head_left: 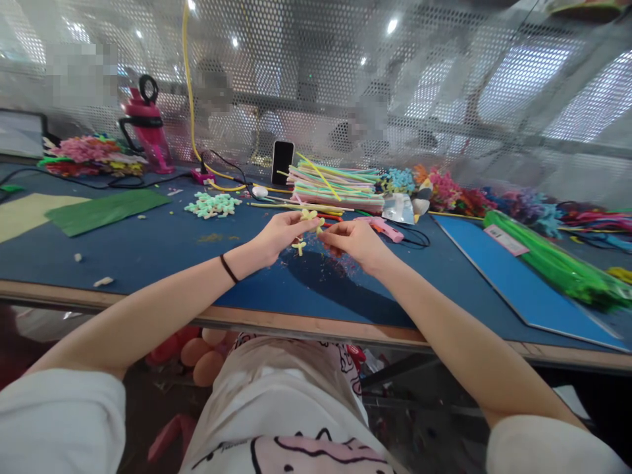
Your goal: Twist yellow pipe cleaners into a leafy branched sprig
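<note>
My left hand [284, 236] pinches a small pale-yellow pipe-cleaner flower [309, 215] over the middle of the blue table. Close beside it, the closed fingers of my right hand [353, 242] meet the flower's right edge, at a small yellow piece [320, 230]. Just under the left fingers shows another yellow pipe-cleaner piece [299, 247]; whether it hangs from the hand or lies on the table I cannot tell. Behind my right hand is a pink glue gun [386, 229]. Past both hands lies a stack of pastel pipe cleaners [336, 184].
Mint-green pieces [212, 205] are piled left of my hands. A phone [283, 162] stands upright behind. Farther left are green sheets [106, 209] and a pink bottle [151, 131]. On the right, a bag of green pipe cleaners [548, 257] lies across a blue board [498, 276].
</note>
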The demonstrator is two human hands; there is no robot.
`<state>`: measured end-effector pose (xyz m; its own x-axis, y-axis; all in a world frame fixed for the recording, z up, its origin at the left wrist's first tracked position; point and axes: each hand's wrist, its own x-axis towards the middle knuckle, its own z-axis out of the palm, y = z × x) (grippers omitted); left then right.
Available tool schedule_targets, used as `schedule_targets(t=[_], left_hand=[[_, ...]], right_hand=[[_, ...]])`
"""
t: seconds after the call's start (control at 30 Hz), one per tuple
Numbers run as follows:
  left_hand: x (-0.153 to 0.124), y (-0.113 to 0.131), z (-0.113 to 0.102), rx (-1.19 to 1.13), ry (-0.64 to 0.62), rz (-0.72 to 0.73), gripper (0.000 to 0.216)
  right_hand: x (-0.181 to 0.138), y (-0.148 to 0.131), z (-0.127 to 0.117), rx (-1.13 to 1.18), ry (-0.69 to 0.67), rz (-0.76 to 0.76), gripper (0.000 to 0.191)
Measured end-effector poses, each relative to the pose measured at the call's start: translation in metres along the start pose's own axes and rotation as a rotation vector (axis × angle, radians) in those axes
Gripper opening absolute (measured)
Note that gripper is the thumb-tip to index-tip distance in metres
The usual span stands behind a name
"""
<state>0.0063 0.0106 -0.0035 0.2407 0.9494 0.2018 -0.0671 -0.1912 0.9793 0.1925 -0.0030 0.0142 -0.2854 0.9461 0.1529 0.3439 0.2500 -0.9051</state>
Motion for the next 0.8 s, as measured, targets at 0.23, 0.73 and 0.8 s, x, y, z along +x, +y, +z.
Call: schedule_targets(t=[0.23, 0.73, 0.8], left_hand=[[0.008, -0.010, -0.007, 0.300, -0.013, 0.248, 0.035], [-0.013, 0.010, -0.003, 0.573, 0.083, 0.607, 0.017], [-0.014, 0.011, -0.003, 0.597, 0.109, 0.610, 0.017]], right_hand=[[0.005, 0.001, -0.002, 0.392, -0.053, 0.296, 0.018], [0.004, -0.009, 0.004, 0.914, -0.015, 0.497, 0.018], [0.004, -0.008, 0.004, 0.891, -0.020, 0.446, 0.013]])
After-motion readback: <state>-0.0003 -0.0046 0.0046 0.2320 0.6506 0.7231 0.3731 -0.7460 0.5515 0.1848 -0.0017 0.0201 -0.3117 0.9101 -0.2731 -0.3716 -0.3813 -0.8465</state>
